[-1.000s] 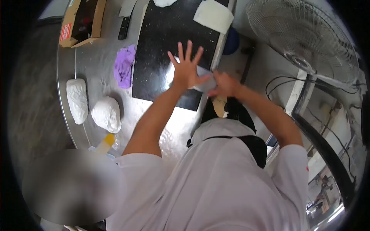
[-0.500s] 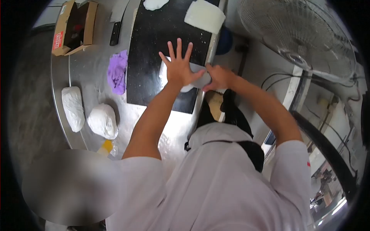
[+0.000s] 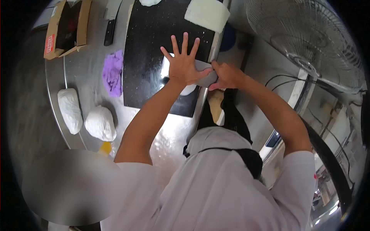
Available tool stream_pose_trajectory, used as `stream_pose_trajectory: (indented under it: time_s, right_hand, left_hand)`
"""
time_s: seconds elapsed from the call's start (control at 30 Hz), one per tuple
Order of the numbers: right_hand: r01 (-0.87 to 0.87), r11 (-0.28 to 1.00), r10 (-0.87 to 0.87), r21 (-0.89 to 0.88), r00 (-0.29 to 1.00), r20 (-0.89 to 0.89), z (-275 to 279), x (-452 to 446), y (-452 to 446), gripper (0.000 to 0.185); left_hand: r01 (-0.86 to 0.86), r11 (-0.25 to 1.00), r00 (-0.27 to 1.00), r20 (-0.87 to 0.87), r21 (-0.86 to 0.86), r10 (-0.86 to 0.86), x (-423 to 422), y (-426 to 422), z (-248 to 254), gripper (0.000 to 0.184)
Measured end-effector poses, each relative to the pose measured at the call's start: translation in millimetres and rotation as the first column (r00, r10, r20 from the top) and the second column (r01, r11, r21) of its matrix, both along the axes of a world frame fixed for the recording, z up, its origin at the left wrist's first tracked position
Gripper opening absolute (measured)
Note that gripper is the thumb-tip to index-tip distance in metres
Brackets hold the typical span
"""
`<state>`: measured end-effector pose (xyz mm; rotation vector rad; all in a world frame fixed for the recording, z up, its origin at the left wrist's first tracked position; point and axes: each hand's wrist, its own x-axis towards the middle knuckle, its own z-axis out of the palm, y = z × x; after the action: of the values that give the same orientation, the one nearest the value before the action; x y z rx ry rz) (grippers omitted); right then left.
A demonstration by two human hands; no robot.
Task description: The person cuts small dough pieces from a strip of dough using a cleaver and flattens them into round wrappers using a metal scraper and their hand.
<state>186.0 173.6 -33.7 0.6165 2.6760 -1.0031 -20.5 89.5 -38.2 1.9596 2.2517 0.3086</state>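
My left hand (image 3: 184, 66) lies flat with its fingers spread, pressing on the broad grey blade of a cleaver (image 3: 204, 76). The handle end of that cleaver is in my right hand (image 3: 228, 75), whose fingers are wrapped round it, so the handle is hidden. Below the blade is a black board (image 3: 144, 73). A white piece of what looks like dough (image 3: 188, 90) shows at the blade's lower edge; how much lies under the blade is hidden. At the board's far end sits another white lump (image 3: 149, 2).
A white pad (image 3: 207, 15) lies at the board's far right corner. To the left are a purple cloth (image 3: 112, 73), a black-handled knife (image 3: 110, 32), a cardboard box (image 3: 81, 29) and two white wrapped bundles (image 3: 70, 111). A large fan (image 3: 304, 38) stands at right.
Everything in view has shifted slightly as the head moved. The left hand still lies spread on the blade, and the right hand keeps its grip.
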Motion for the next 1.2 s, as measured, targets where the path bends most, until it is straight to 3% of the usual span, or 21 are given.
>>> stream_pose_trajectory:
  time_s: [0.1, 0.13, 0.23, 0.27, 0.33, 0.4, 0.5, 0.57, 0.6, 0.7, 0.77, 0.87, 0.97, 1.07, 1.17, 1.2]
  right_hand:
    - [0.016, 0.998, -0.018, -0.068, 0.999, -0.031, 15, -12, 40, 0.084]
    - [-0.014, 1.000, 0.015, 0.023, 0.999, -0.053, 26, -20, 51, 0.085]
    - [-0.004, 1.000, 0.000, -0.029, 0.992, -0.125, 17, -34, 51, 0.088]
    - [-0.010, 0.994, 0.012, -0.111, 1.000, 0.017, 17, -30, 43, 0.095]
    - [0.003, 0.991, 0.001, -0.132, 1.000, 0.025, 11, -7, 0, 0.096]
    - [0.035, 0.994, -0.032, -0.099, 0.999, 0.037, 1, -4, 16, 0.096]
    - [0.077, 0.989, -0.082, -0.128, 0.996, -0.034, 1, -2, 17, 0.092]
    - [-0.013, 0.999, 0.013, -0.031, 1.000, -0.018, 20, -24, 58, 0.087]
    - [-0.037, 0.997, 0.042, -0.065, 0.996, 0.078, 35, -33, 63, 0.092]
    - [-0.064, 0.984, 0.078, -0.165, 0.994, 0.083, 31, -25, 36, 0.091]
    - [-0.038, 0.993, 0.055, -0.109, 0.987, 0.152, 18, -18, 17, 0.093]
    - [0.076, 0.969, -0.072, -0.235, 0.997, 0.027, 12, -15, 17, 0.094]
    - [0.090, 0.995, -0.085, -0.043, 0.990, 0.113, 34, -28, 38, 0.095]
    - [0.122, 0.982, -0.126, -0.144, 0.992, -0.024, 21, -20, 7, 0.092]
    - [0.126, 0.987, -0.125, -0.100, 0.992, 0.021, 14, -13, -36, 0.090]
    - [0.118, 0.989, -0.116, -0.084, 0.993, 0.029, 10, -13, -18, 0.090]
  left_hand:
    - [-0.037, 0.996, 0.999, -0.028, 0.087, 0.039, -5, 18, -3, 0.115]
    - [-0.072, 0.994, 0.997, -0.018, 0.085, 0.074, -7, 26, 1, 0.114]
    - [-0.001, 0.996, 0.998, -0.057, 0.089, 0.006, -27, 36, -3, 0.114]
    - [0.034, 0.995, 0.999, -0.046, 0.090, -0.030, -28, 27, -5, 0.112]
    - [0.065, 0.996, 0.998, 0.010, 0.057, -0.066, -13, -5, -4, 0.112]
    - [0.090, 0.996, 0.996, 0.012, 0.009, -0.090, -4, -1, -2, 0.113]
    - [0.053, 0.993, 0.999, -0.018, 0.106, -0.051, -9, 23, -3, 0.113]
    - [0.031, 0.992, 0.998, -0.059, 0.119, -0.024, -14, 29, -2, 0.113]
    - [0.021, 0.994, 0.998, -0.063, 0.105, -0.014, -18, 34, 1, 0.113]
    - [0.057, 0.997, 0.998, -0.013, 0.045, -0.056, -20, 9, -4, 0.114]
    - [0.086, 0.996, 0.996, -0.032, -0.026, -0.087, -14, 1, 3, 0.113]
    - [0.131, 0.990, 0.990, -0.065, 0.057, -0.127, -21, 27, 4, 0.112]
    - [0.197, 0.970, 0.978, -0.091, 0.139, -0.186, -36, 57, -2, 0.109]
    - [0.225, 0.970, 0.974, -0.006, 0.087, -0.226, -36, 23, 0, 0.112]
    - [0.264, 0.963, 0.964, -0.006, -0.056, -0.265, -35, -16, 0, 0.112]
    - [0.299, 0.954, 0.954, 0.007, 0.007, -0.299, -38, -5, 0, 0.108]
